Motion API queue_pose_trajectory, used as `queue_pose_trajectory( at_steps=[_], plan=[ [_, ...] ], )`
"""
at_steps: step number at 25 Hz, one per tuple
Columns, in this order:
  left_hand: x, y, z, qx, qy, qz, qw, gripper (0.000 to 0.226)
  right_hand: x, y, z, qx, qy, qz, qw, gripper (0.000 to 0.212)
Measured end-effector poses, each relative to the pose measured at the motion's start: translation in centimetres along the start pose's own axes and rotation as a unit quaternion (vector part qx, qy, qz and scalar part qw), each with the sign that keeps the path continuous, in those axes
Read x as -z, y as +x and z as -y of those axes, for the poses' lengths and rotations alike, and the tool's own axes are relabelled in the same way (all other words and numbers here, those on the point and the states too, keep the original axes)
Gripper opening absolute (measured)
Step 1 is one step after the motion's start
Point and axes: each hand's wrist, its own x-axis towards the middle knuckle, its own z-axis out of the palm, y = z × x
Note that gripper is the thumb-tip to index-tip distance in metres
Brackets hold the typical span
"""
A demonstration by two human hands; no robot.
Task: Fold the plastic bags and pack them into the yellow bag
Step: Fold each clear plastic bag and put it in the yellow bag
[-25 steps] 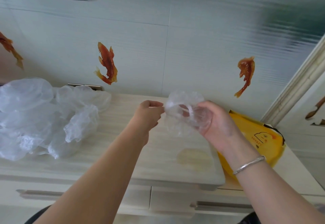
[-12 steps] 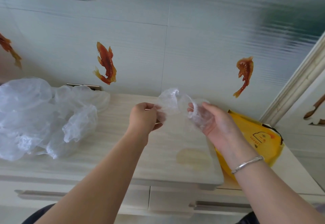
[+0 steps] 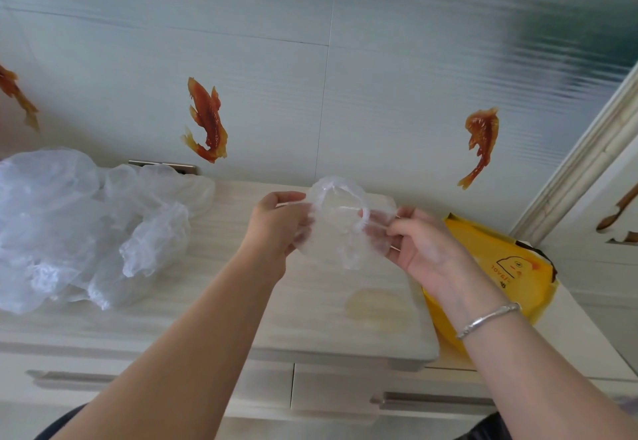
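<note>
Clear plastic bag [image 3: 340,229] is held above the cabinet top [image 3: 224,301], pinched at its left edge by the left hand [image 3: 276,229] and at its right edge by the right hand [image 3: 424,250]. More bags [image 3: 79,229] are heaped far left; the yellow bag [image 3: 497,267] lies right.

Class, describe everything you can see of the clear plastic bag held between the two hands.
The clear plastic bag is thin, see-through and crinkled, with a gathered, ruffled rim curving across its top. It is bunched up, not flat, and held in the air above the pale cabinet top. The left hand grips its left edge and the right hand pinches its right side. Nothing else touches it.
</note>
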Motion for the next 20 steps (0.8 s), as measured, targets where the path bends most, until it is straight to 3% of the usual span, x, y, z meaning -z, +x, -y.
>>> queue_pose_trajectory(
  at_steps=[5, 8, 11, 14, 17, 20],
  plan=[
    [0.0, -0.1, -0.6, -0.031, 0.067, 0.094, 0.993, 0.05, 0.9, 0.6, 0.3, -0.086, 0.057, -0.008, 0.995, 0.021],
    [-0.1, -0.5, -0.6, -0.045, 0.107, 0.145, 0.983, 0.052, 1.1, 1.2, -0.3, -0.126, -0.041, 0.008, 0.991, 0.039],
    [-0.2, -0.9, -0.6, -0.053, 0.148, 0.184, 0.97, 0.054, 0.8, 1.9, -1.3, -0.127, -0.041, 0.021, 0.991, 0.032],
    [-0.2, -1.0, -0.6, -0.041, 0.192, 0.166, 0.966, 0.056, 0.8, 2.6, -1.6, -0.083, -0.011, -0.044, 0.996, 0.01],
    [0.0, -1.1, -0.5, 0.011, 0.25, 0.118, 0.961, 0.052, 1.4, 3.4, -1.3, 0.034, -0.007, -0.165, 0.986, 0.016],
    [0.3, -0.8, -0.3, 0.033, 0.242, 0.144, 0.959, 0.042, 1.0, 3.3, -1.0, 0.072, -0.024, -0.154, 0.985, 0.015]
  ],
)
